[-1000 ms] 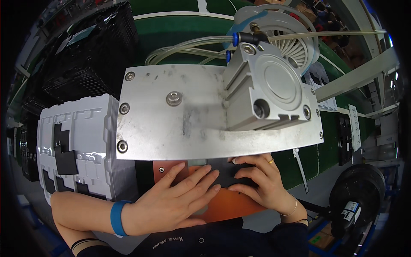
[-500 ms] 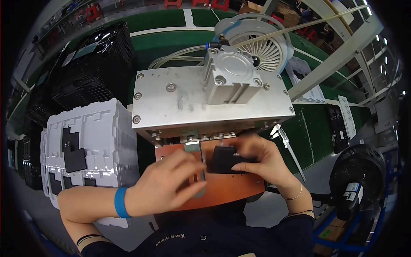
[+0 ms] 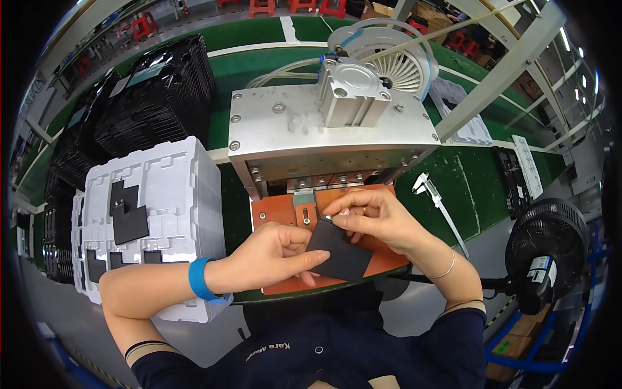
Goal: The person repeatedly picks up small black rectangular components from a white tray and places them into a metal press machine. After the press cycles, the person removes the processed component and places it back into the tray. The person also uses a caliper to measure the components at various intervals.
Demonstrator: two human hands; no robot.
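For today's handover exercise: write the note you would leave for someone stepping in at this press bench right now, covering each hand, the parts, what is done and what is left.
Left hand: pinches the lower edge of the black flat piece.
Right hand: grips its upper corner.
The piece is held over the orange base plate, in front of the metal press, not under it.
Done: piece picked up.
Left: probably seat it on the plate.
More black pieces lie in the white tray stack on the left.

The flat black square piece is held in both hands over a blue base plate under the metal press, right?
Not quite: the base plate is orange-brown, not blue, as the head view shows. Both the left hand and right hand do hold the flat black square piece under the metal press.
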